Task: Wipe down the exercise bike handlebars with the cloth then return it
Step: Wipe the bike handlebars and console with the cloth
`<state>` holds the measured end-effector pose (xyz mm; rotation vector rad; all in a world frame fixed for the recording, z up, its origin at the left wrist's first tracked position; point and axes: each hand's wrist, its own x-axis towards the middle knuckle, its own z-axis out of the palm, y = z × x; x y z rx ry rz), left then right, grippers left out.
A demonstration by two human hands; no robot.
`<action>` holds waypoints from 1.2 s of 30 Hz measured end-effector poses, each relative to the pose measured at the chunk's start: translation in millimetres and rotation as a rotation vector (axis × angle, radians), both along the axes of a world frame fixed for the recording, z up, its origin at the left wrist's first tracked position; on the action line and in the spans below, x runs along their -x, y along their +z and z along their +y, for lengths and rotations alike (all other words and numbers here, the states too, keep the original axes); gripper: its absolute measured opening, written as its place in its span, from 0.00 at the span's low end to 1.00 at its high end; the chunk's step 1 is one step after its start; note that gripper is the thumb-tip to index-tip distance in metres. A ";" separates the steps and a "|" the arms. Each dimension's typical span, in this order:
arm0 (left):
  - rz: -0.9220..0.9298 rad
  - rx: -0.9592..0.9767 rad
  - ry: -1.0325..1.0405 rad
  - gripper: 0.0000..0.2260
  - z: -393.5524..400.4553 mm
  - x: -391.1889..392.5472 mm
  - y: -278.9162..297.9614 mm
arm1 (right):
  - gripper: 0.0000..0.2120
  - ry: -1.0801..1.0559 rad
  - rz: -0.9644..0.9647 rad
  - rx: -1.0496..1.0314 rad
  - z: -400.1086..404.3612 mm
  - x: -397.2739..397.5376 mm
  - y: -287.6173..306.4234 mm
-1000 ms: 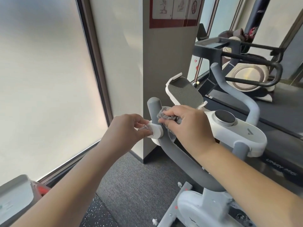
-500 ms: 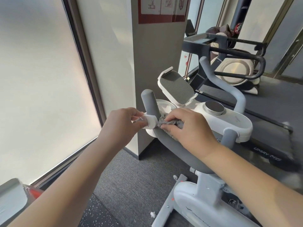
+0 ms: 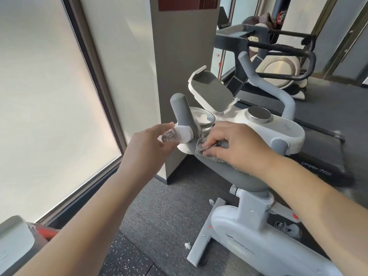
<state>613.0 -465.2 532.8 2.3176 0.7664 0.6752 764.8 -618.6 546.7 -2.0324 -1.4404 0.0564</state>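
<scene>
A white exercise bike has grey padded handlebars (image 3: 223, 172) that curve up to a left horn (image 3: 181, 110) and a right horn (image 3: 264, 86). My right hand (image 3: 237, 148) grips a grey fluffy cloth (image 3: 201, 148) and presses it on the left arm of the handlebar, just below the horn. My left hand (image 3: 147, 148) is beside the white knob (image 3: 184, 134) on the left horn, and its fingers hold the clear round end (image 3: 169, 136) of the knob. The cloth's lower edge hangs under my right palm.
A white console with a round dial (image 3: 258, 115) and a tilted phone holder (image 3: 211, 90) sits between the horns. A grey pillar (image 3: 185, 56) stands right behind the bike. A treadmill (image 3: 298, 44) is to the right, a frosted window (image 3: 45, 96) to the left.
My right hand has slid the cloth down the left handlebar arm, away from the horn. My left hand has loosened on the knob, so its clear end now shows. The camera has tilted down.
</scene>
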 end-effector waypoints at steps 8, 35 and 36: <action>-0.043 -0.080 -0.045 0.29 -15.9 9.1 -23.4 | 0.04 -0.106 0.063 -0.204 -6.9 -5.1 -0.9; -0.073 -0.152 0.250 0.25 -123.0 -13.8 -30.1 | 0.08 0.425 0.069 0.095 -75.1 -56.0 -18.6; -0.074 -0.173 0.256 0.23 -127.2 -14.4 -30.9 | 0.08 0.438 0.067 0.091 -77.5 -57.7 -19.7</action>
